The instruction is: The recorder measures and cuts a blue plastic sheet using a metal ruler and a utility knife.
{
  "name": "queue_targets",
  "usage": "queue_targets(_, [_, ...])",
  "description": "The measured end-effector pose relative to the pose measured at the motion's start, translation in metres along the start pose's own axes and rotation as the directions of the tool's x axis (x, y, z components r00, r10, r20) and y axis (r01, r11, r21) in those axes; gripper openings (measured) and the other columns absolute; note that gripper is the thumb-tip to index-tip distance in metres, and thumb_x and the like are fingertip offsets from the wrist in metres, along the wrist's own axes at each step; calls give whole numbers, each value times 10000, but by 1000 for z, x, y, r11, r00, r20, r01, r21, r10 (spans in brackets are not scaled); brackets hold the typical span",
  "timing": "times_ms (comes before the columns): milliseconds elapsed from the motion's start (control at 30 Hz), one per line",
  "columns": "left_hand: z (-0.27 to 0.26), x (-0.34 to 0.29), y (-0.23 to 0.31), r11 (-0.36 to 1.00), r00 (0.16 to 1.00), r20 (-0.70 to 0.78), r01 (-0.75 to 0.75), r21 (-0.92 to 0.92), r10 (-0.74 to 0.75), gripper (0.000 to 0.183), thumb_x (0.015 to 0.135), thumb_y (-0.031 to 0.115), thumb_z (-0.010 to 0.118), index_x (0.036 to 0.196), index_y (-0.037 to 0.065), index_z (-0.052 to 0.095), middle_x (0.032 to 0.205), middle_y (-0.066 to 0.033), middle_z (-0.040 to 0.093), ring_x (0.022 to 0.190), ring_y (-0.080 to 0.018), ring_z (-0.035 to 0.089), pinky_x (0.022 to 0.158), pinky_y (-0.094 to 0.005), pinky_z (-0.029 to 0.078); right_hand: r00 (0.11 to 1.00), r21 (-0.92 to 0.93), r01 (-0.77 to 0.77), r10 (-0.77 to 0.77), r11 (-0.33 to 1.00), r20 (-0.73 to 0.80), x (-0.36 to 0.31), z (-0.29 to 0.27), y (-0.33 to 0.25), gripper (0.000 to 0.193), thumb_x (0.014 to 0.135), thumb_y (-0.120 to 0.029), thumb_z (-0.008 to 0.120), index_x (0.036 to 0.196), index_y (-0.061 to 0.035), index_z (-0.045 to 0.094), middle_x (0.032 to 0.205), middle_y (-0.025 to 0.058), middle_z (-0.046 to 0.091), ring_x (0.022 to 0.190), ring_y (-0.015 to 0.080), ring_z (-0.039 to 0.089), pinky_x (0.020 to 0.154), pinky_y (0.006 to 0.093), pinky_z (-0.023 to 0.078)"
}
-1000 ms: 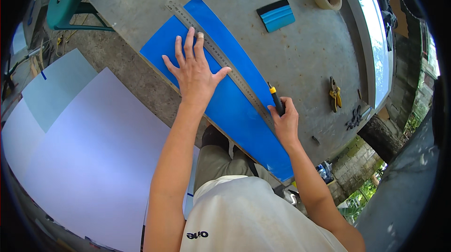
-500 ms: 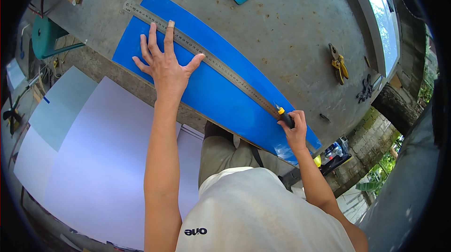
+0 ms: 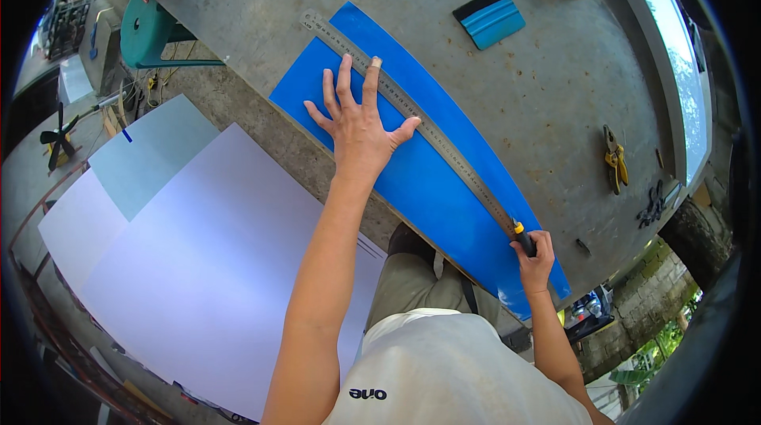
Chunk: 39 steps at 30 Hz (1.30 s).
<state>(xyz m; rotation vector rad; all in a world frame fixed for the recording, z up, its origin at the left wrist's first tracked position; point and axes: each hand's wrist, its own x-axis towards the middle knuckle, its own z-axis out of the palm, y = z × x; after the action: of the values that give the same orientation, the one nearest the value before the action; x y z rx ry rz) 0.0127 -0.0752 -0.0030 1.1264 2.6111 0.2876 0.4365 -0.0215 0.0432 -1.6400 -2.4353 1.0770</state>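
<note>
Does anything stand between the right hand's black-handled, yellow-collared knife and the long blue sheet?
Nothing visible, apart from the long, silver metal ruler lying on the blue sheet right by the tip of the knife in the right hand. Whether the tip touches either is too small to tell.

With the spread left hand [image 3: 361, 135], we hold the steel ruler [image 3: 461, 165] flat on the blue sheet [image 3: 432, 199]. Our right hand [image 3: 538, 261] grips the black-and-yellow knife [image 3: 523, 239] near the ruler's lower end. Pliers [image 3: 614, 159] lie on the table [image 3: 547, 76].
</note>
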Motion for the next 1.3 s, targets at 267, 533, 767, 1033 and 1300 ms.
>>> queue_targets(267, [2, 1, -2, 999, 1000, 4, -1, 32, 1, 1178, 702, 883, 713, 1656, 329, 301, 1716, -116, 150, 1599, -434, 85, 1186, -829, 31, 1000, -12, 11, -11, 1000, 7, 1, -1, -3, 390, 747, -103, 923, 997, -17, 637, 995, 147, 644, 902, 354, 648, 807, 417, 533])
queue_targets(533, [3, 1, -1, 999, 1000, 16, 4, 32, -5, 1162, 714, 883, 706, 1653, 329, 306, 1717, -114, 144, 1596, -438, 86, 1182, -835, 35, 1000, -9, 8, -8, 1000, 8, 2, -2, -1, 385, 743, -94, 920, 992, -18, 637, 991, 146, 643, 901, 353, 647, 804, 413, 532])
queue_targets(767, [-5, 2, 2, 999, 998, 38, 50, -10, -50, 1258, 699, 787, 804, 1665, 195, 257, 1712, -87, 191, 1609, -395, 109, 1210, -802, 63, 999, 2, 13, -13, 1000, 37, 5, -10, -10, 355, 785, -49, 879, 1025, -13, 621, 987, 148, 624, 896, 349, 629, 807, 408, 519])
queue_targets(1033, [-26, 10, 11, 989, 985, 91, 148, 9, -148, 1264, 658, 632, 929, 1629, 118, 303, 1694, -54, 267, 1593, -361, 211, 1234, -740, 154, 949, 132, 275, -291, 952, 118, 116, -4, -155, 482, 972, 2, 631, 1440, -20, 517, 1076, 197, 578, 952, 389, 631, 859, 425, 514])
queue_targets(1300, [-31, 11, 20, 988, 989, 41, 144, -54, -142, 1041, 739, 402, 939, 1572, 74, 408, 1695, -81, 276, 1571, -357, 254, 1208, -721, 212, 820, 170, 495, -523, 852, 233, 237, 81, -282, 694, 991, -10, 571, 1642, -136, 364, 1101, 227, 579, 952, 430, 648, 842, 527, 532])
